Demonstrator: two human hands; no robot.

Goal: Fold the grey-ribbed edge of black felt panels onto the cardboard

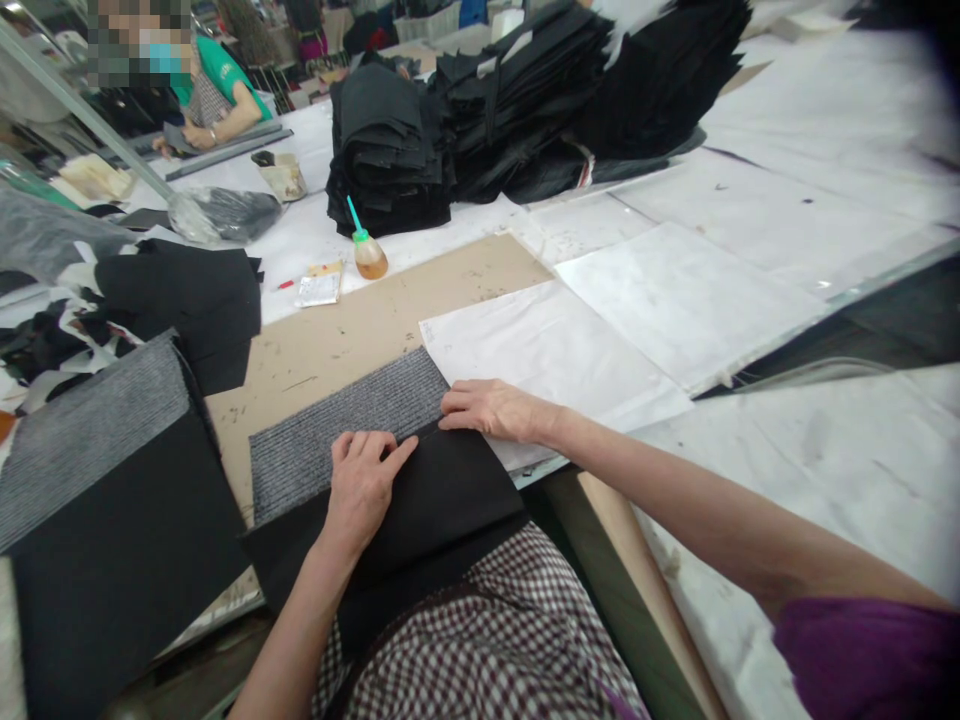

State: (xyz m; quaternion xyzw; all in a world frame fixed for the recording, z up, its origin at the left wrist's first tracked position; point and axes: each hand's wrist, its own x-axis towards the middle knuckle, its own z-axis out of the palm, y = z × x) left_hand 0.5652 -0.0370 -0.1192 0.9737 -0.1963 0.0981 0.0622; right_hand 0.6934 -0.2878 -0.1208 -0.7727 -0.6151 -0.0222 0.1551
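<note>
In front of me lies a grey ribbed panel (337, 405) with black fabric (442, 480) joined or laid along its near side. The black fabric hangs over the table edge onto my lap. My left hand (364, 480) rests on the line between the two, its fingers bent over the grey and its thumb stretched out along the black. At the right end of the same line, my right hand (491, 408) has its fingers together and its thumb at the fabric's edge, pinching it. What lies beneath the fingers is hidden.
Similar grey and black panels (112, 520) are stacked at left. Behind stand large bundles of black fabric (390, 150), a squeeze bottle (370, 258) of amber liquid and a small packet (319, 288). White sheets (570, 350) cover the table at right. A co-worker (225, 90) handles material at far left.
</note>
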